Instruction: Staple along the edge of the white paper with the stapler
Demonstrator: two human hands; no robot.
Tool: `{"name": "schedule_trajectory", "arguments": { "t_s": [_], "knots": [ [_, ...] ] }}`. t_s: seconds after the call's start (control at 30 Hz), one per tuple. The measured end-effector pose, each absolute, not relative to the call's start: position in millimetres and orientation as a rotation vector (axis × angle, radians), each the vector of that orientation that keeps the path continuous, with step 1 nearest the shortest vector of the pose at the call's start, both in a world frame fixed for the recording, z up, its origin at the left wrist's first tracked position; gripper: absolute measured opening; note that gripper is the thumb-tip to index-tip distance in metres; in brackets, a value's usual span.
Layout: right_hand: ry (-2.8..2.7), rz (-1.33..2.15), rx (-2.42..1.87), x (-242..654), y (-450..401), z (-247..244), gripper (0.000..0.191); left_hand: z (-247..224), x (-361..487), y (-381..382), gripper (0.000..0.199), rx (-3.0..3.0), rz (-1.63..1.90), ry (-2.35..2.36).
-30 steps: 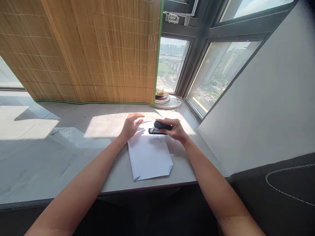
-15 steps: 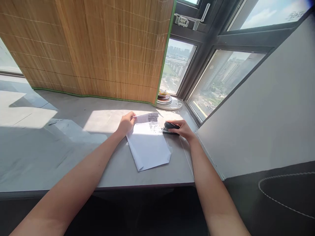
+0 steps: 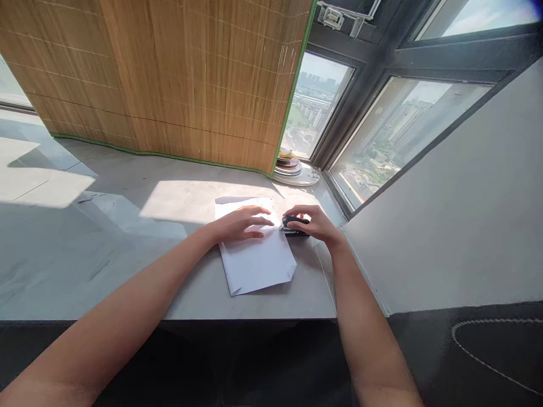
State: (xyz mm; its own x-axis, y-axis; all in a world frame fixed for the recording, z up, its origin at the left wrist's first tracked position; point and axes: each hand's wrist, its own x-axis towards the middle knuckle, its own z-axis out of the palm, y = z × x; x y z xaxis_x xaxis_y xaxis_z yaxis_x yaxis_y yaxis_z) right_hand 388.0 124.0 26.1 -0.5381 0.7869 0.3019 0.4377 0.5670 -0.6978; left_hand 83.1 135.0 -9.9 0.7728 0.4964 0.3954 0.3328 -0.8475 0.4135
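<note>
Shifted since the earlier frame: the left hand (image 3: 242, 224), from the upper left corner of the white paper (image 3: 258, 260) to its upper half, where it lies palm-down, fingers loosely spread; the paper lies flat on the bench (image 3: 106, 271), near its front edge; the right hand (image 3: 313, 223) is closed around a black stapler (image 3: 293, 232) at the paper's right edge; farther back, stacked plates (image 3: 291, 168) stand beside a bamboo blind (image 3: 169, 85), near the corner windows (image 3: 369, 147).
</note>
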Motion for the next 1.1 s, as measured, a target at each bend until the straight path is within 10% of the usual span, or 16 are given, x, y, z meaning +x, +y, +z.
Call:
{"name": "schedule_trajectory", "arguments": {
  "t_s": [1.1],
  "knots": [
    [-2.187, 0.594, -0.979, 357, 118, 17, 0.01, -7, 95, 127, 0.045, 2.642, 0.278, 0.474]
  ]
}}
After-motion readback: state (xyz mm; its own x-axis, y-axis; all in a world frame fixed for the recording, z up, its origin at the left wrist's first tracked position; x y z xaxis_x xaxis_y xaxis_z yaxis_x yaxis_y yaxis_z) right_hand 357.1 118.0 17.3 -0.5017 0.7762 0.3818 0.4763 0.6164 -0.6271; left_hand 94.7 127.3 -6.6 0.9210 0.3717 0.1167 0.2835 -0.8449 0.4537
